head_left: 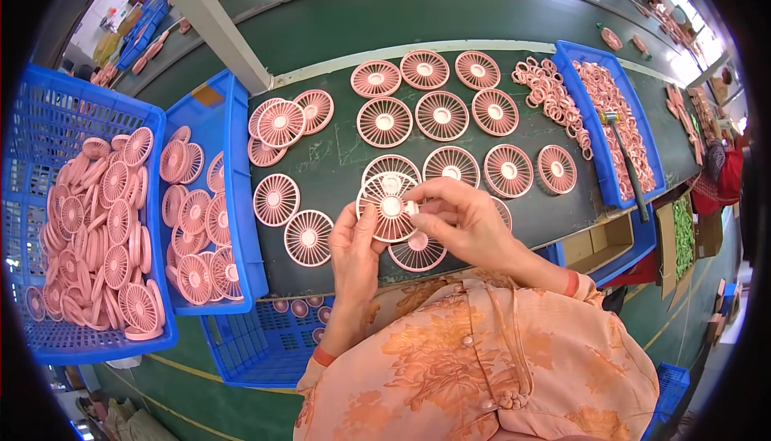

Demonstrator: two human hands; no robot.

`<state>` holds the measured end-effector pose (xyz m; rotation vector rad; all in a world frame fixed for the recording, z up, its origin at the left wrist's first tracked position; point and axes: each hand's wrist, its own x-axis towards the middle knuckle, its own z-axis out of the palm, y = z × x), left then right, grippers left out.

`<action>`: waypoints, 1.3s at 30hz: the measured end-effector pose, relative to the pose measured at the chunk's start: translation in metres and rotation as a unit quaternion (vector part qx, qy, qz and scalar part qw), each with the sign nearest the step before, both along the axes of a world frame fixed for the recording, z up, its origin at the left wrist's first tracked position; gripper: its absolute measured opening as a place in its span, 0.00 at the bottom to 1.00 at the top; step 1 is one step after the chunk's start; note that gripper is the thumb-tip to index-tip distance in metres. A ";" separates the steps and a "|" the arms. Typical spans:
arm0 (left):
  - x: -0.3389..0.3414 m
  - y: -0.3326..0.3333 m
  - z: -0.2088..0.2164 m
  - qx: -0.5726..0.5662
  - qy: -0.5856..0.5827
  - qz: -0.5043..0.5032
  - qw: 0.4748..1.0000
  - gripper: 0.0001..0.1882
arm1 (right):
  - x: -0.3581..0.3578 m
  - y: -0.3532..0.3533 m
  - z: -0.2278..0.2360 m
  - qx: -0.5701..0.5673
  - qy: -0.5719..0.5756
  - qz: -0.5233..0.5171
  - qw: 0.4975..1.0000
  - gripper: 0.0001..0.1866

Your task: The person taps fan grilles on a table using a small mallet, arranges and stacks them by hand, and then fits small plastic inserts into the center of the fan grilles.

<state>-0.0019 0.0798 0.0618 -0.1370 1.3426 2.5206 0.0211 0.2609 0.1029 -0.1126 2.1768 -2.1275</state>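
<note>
In front of me, my left hand [356,244] grips a pink spoked fan grille [391,206] by its left rim, thumb on the face. At the right side of the same grille, my right hand [462,220] is closed with thumb and forefinger pinching a small whitish piece [411,207], too small to name. Other pink grilles lie below and around my hands, among them one grille [418,250] just under the held one. Several grilles, such as the grille [442,116], are laid out in rows on the dark green worktable [345,140].
Left stand two blue crates [255,268] [157,224] of pink grilles. On the right, loose pink rings [554,91] lie beside a blue tray [612,198] of rings, with a long-handled hammer [630,156] across it. A metal post [213,27] rises behind; a conveyor belt [450,11] runs beyond.
</note>
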 end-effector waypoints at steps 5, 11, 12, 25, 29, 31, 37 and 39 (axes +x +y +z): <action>0.006 0.004 -0.010 0.006 0.007 0.005 1.000 0.12 | -0.006 -0.012 -0.002 0.186 0.217 -0.035 0.958 0.14; 0.013 0.009 -0.012 -0.039 0.044 0.017 0.998 0.11 | -0.005 -0.011 -0.009 0.312 0.265 -0.036 0.912 0.14; 0.014 0.011 -0.010 -0.046 0.045 0.011 0.998 0.11 | -0.005 -0.011 -0.011 0.319 0.262 -0.042 0.910 0.14; 0.011 -0.006 0.001 -0.099 0.065 -0.085 0.989 0.11 | -0.005 0.006 -0.010 0.287 0.309 0.055 0.905 0.13; 0.008 -0.008 0.003 -0.083 0.065 -0.107 0.989 0.14 | -0.009 0.012 -0.003 0.298 0.318 0.059 0.898 0.16; 0.005 -0.008 0.013 -0.071 0.057 -0.136 0.987 0.15 | -0.005 0.008 -0.001 0.148 0.160 0.004 0.976 0.23; 0.010 -0.003 0.012 -0.092 0.119 -0.129 0.980 0.14 | 0.008 0.006 -0.019 -0.161 -0.147 0.058 0.974 0.17; 0.010 -0.002 0.016 -0.094 0.127 -0.131 0.979 0.14 | 0.007 0.008 -0.015 -0.141 -0.146 0.072 0.976 0.18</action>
